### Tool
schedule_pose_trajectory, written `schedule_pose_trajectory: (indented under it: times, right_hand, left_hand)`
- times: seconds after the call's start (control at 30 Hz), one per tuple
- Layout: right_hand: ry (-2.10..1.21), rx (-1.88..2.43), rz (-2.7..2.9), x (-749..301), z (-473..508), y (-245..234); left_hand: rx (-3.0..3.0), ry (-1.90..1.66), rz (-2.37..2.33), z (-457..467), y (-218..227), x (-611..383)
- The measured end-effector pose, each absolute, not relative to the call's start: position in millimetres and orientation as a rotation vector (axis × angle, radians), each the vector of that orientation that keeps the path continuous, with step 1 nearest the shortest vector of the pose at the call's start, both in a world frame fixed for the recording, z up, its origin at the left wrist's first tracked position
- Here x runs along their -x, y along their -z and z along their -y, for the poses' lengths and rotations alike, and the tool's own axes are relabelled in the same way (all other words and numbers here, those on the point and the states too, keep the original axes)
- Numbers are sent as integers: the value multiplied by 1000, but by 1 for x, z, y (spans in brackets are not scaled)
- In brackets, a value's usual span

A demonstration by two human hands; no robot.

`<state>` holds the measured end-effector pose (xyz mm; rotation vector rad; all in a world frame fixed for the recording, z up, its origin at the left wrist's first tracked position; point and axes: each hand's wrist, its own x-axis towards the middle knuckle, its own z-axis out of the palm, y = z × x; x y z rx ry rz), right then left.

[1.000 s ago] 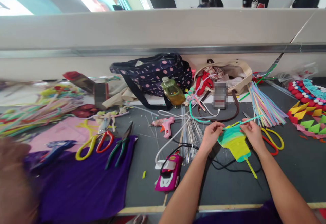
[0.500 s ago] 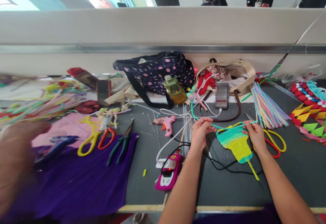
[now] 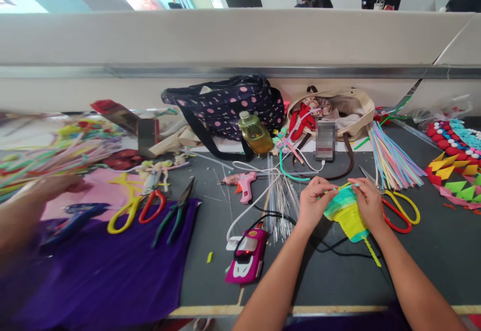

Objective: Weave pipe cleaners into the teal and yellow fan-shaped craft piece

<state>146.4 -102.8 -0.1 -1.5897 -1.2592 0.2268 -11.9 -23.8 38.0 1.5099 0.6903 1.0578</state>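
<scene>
My left hand [image 3: 316, 201] and my right hand [image 3: 368, 202] are both closed on the top edge of a small woven piece [image 3: 347, 214], teal at the top and yellow below, with a yellow tail hanging toward me. A teal pipe cleaner [image 3: 291, 172] runs from the piece's top edge past my left hand. The two hands sit close together above the dark table [image 3: 432, 256]. Just right of my right hand lie yellow-handled scissors [image 3: 404, 205] over red-handled ones.
A pink glue gun [image 3: 242, 183], a pink car-shaped device [image 3: 246, 258], clear sticks [image 3: 281, 195] and black cables lie left of my hands. Scissors and pliers [image 3: 175, 215] rest on purple cloth [image 3: 101, 271]. Bags, a bottle [image 3: 256, 135] and straws [image 3: 393, 158] stand behind. Another person's blurred arm [image 3: 26, 210] is at far left.
My hands, spread apart along the teal pipe cleaner half a second ago, have come together at the top of the woven piece. The other person's arm at left has shifted.
</scene>
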Motion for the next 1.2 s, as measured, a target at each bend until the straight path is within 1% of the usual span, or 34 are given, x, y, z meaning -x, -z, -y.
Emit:
schedule_pose_trajectory:
  times: [0.13, 0.33, 0.73, 1.2]
  right_hand:
    - [-111, 1556, 1352, -135, 104, -9]
    - [-123, 1475, 1445, -127, 103, -16]
    - [-129, 1417, 1448, -127, 104, -20]
    - [-111, 1429, 1446, -122, 105, -19]
  left_hand:
    - [-1549, -1078, -679, 31, -31, 4]
    - [-1535, -1094, -705, 36, -28, 1]
    - [-1725, -1157, -751, 42, -34, 2]
    - [-1688, -1178, -757, 41, -37, 6]
